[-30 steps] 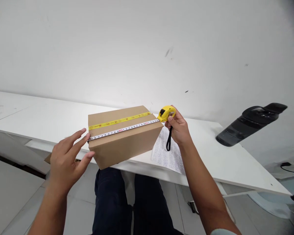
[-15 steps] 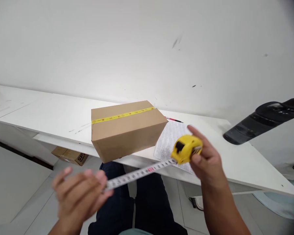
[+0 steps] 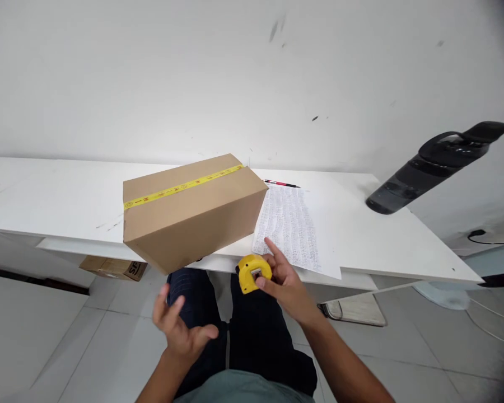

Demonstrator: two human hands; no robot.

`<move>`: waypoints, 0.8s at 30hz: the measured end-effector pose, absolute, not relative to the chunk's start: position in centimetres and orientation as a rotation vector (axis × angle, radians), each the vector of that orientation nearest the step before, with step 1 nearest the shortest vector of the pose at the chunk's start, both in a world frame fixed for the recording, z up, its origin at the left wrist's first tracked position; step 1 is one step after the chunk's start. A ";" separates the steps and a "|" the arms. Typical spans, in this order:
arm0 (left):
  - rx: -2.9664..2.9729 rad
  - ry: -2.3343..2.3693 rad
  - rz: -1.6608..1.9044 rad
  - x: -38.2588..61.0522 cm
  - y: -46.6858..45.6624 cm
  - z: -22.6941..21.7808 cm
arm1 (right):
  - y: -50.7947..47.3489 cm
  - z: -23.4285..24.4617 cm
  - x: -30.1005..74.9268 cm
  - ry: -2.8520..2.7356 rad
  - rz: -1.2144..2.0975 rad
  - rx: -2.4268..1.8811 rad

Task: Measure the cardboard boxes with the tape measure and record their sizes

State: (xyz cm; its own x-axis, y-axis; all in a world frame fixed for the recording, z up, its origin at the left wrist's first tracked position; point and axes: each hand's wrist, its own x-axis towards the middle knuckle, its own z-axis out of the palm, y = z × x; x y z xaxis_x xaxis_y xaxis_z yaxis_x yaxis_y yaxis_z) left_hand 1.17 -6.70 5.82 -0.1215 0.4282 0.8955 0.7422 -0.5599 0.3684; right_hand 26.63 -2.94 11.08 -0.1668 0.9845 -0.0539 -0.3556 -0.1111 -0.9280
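Holding a tape measure (image 3: 247,272), fingers (image 3: 269,286) hover right of an "SF" carton (image 3: 114,267).

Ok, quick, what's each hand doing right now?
Left hand: open, holding nothing.
Right hand: closed around the yellow tape measure, with the index finger pointing out.

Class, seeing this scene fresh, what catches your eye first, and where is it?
Probably the large brown cardboard box, striped with bright yellow printed tape, on the white rectangular desk left of centre, jutting over the front edge. Next comes the rounded yellow tape measure in the right hand, vivid against the dark trousers, then the tall dark bottle towards the desk's right end.
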 end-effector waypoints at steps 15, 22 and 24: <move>-1.584 -1.677 -2.416 -7.7 2.1 14.4 | 2.4 17.1 28.7 -1.346 1.859 -0.927; -1.813 -1.780 -2.011 -9.4 11.2 22.1 | 0.2 18.4 23.8 -1.571 2.021 -0.636; -1.927 -1.787 -1.801 -8.7 13.6 23.4 | -1.2 18.7 21.9 -1.531 2.024 -0.660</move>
